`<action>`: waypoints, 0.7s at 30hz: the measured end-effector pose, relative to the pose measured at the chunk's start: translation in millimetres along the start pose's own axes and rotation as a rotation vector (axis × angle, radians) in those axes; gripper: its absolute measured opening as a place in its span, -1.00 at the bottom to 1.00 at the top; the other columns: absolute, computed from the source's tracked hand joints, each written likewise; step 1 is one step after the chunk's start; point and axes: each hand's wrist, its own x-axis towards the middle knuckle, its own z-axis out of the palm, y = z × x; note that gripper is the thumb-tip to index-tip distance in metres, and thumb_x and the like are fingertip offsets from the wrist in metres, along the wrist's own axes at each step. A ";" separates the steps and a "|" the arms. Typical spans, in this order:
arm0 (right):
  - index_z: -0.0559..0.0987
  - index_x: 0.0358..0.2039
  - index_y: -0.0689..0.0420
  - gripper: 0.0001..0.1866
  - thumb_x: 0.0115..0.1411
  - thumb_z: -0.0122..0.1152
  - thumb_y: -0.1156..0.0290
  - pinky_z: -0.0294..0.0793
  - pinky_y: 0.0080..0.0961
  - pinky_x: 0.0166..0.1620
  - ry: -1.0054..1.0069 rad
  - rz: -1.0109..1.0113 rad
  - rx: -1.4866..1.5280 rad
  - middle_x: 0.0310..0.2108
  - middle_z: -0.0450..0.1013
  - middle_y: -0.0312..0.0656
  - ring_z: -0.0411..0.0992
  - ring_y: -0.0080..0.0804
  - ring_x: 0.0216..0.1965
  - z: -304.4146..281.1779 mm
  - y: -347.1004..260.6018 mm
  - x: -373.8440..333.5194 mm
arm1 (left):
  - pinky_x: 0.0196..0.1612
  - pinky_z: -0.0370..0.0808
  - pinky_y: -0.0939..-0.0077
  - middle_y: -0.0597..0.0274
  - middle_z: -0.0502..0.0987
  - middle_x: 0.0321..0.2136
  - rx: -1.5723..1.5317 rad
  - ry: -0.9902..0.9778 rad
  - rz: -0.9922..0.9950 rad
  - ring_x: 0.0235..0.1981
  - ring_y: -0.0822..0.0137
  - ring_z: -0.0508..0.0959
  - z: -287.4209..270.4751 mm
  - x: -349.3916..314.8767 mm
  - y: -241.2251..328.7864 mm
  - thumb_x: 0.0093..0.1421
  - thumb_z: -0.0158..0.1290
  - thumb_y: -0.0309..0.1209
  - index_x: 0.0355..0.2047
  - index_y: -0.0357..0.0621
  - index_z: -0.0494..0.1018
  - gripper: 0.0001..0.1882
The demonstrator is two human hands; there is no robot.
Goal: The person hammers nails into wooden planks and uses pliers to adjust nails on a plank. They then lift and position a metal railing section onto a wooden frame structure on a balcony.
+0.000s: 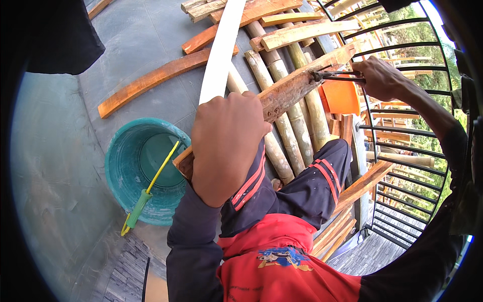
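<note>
Beside bamboo poles (299, 133), you hold a plank (289, 93) slantwise in front of you, your left hand (226, 143) clasped around its lower part and your right hand (381, 78) wrapped about the handles of the pincers (334, 76), their head against the wood. Work on this plank looks under way rather than finished, though whether the pincers have bitten on anything cannot be told. Nearer your left hand, small dark marks (272, 110) show on its face, perhaps nails or holes yet untreated.
</note>
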 end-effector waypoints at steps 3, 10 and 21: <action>0.45 -0.50 0.30 -0.92 -0.02 -0.01 0.59 0.33 -0.16 -0.42 0.080 -0.094 0.060 -0.64 0.40 0.03 0.40 -0.09 -0.56 13.0 11.0 5.2 | -0.41 0.50 0.32 0.05 0.54 -0.57 0.099 0.049 0.006 -0.46 0.10 0.59 0.7 -2.6 2.6 0.00 0.16 -0.11 -0.41 -0.19 0.45 -0.62; 0.50 -0.47 0.29 -0.85 -0.10 -0.01 0.68 0.35 -0.26 -0.46 0.206 -0.276 0.034 -0.64 0.43 -0.01 0.41 -0.18 -0.59 35.5 42.5 16.0 | -0.47 0.51 0.48 0.18 0.52 -0.67 0.173 0.172 0.096 -0.54 0.21 0.59 4.7 -11.2 7.3 0.01 0.16 -0.21 -0.51 -0.14 0.44 -0.75; 0.39 -0.42 0.27 -0.89 -0.04 0.02 0.58 0.31 -0.17 -0.39 0.435 -0.174 0.200 -0.53 0.37 -0.02 0.38 0.00 -0.45 89.5 44.3 -4.7 | -0.41 0.48 0.30 0.09 0.53 -0.57 0.300 0.306 0.172 -0.46 0.13 0.58 10.2 -7.5 17.4 -0.01 0.18 -0.15 -0.39 -0.18 0.44 -0.65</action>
